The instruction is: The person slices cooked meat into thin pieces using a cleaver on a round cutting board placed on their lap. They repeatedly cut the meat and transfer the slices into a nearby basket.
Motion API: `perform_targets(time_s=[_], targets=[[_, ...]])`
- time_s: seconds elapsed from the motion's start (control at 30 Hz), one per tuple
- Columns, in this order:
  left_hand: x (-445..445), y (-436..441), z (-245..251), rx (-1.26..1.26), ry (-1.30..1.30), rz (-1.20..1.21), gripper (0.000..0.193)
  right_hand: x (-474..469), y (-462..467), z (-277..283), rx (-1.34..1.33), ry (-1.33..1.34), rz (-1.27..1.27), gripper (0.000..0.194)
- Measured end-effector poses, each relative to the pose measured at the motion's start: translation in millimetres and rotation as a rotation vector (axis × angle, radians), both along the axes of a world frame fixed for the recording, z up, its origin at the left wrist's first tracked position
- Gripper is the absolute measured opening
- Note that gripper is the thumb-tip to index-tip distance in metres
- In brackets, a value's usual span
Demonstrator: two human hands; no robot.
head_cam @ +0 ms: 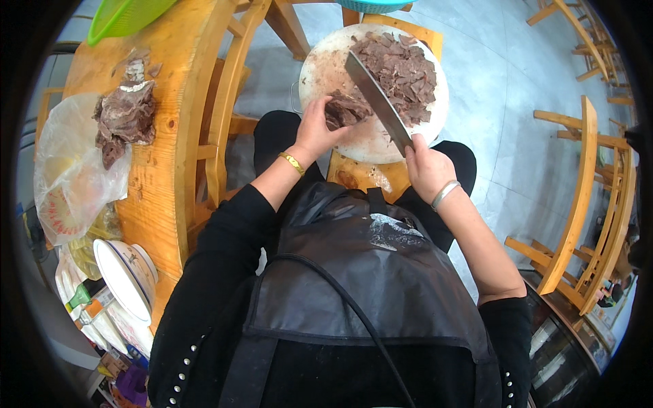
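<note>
A round white cutting board (326,66) rests on a wooden stool (365,176) between the knees. On its left part lies a chunk of dark cooked meat (348,109), with my left hand (319,127) gripping its near left side. My right hand (431,166) is closed around the handle of a cleaver (380,99). The blade slants up and to the left across the board, just right of the chunk. Whether its edge touches the meat cannot be seen. A heap of thin meat slices (398,71) covers the board's far right part.
A wooden table (158,178) at left bears a larger meat piece (126,115), a plastic bag (76,173), a tilted bowl (125,275) and a green basket (127,18). A blue basket (375,5) is at the far edge. Wooden chairs (576,204) stand at right.
</note>
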State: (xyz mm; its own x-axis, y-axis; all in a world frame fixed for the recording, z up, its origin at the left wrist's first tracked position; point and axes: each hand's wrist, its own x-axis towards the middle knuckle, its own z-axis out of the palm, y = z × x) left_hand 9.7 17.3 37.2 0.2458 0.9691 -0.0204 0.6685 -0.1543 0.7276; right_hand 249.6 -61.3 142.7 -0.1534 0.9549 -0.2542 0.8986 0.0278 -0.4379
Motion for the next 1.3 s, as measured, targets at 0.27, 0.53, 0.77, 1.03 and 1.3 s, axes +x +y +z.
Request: perform_targets(time_s=[0.27, 0.53, 0.77, 1.03, 1.3], targets=[[19, -7, -12, 0.178, 0.026, 0.041, 0.074, -25, 19, -12, -0.062, -0.115, 0.102, 0.016], [11, -9, -11, 0.088, -0.023, 0.044, 0.076, 13, 15, 19, -0.158, -0.13, 0.061, 0.018], [9, -12, -22, 0.156, -0.063, 0.043, 0.076, -15, 26, 29, -0.213, -0.124, 0.107, 0.019], [10, -12, -21, 0.158, -0.119, 0.054, 0.073, -14, 28, 23, -0.238, -0.172, 0.103, 0.019], [13, -4, -7, 0.209, -0.005, -0.026, 0.073, -10, 38, 39, -0.304, -0.206, 0.142, 0.02]])
